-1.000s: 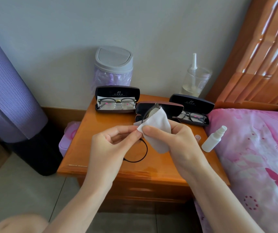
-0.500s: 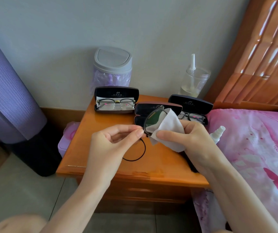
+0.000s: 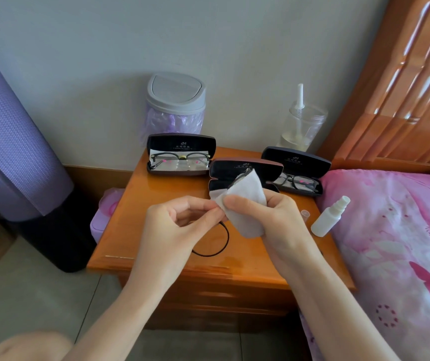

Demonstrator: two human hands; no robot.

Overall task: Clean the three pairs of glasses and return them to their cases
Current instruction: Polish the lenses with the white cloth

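Both hands meet above the nightstand, forearms reaching in from the lower edge, wrists lifted off the wood. The left hand curls its fingers, thumb and forefinger pinching the held glasses at the frame; 1 black-rimmed lens hangs below the knuckles. The right hand grips the white cloth, thumb on the near face, fingers behind, the cloth folded over the other lens; the 2 hands sit tip to tip. Behind them stand 3 open cases: the left case holds the left pair; the middle case is partly hidden by the cloth; the right case holds the right pair. A spray bottle lies by the pink bed cover.
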